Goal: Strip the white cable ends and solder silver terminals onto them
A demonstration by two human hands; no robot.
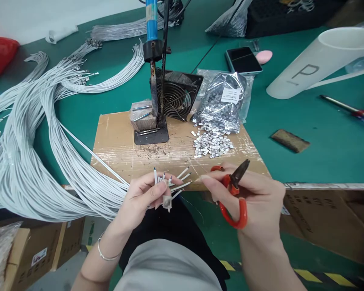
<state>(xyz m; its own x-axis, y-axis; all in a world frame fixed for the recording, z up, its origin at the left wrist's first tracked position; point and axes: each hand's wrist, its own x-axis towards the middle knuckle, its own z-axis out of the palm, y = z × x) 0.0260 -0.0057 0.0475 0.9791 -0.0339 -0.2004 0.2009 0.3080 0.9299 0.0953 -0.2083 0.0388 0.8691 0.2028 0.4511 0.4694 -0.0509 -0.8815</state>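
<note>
My left hand is closed round several white wires, whose cut ends fan out toward the right. A small pale piece hangs under the thumb; its kind I cannot make out. In my right hand is a pair of red-handled scissors, with dark blades pointing up and away from the wires. Its thumb and forefinger reach toward the wire ends without touching them. Just beyond the hands, a pile of small white connectors lies on a cardboard sheet.
A soldering iron stands upright on a black base beside a fan. Large white wire bundles cover the left side and hang over the edge. Rightward are a silver bag, phone, leaning white cup and brown block.
</note>
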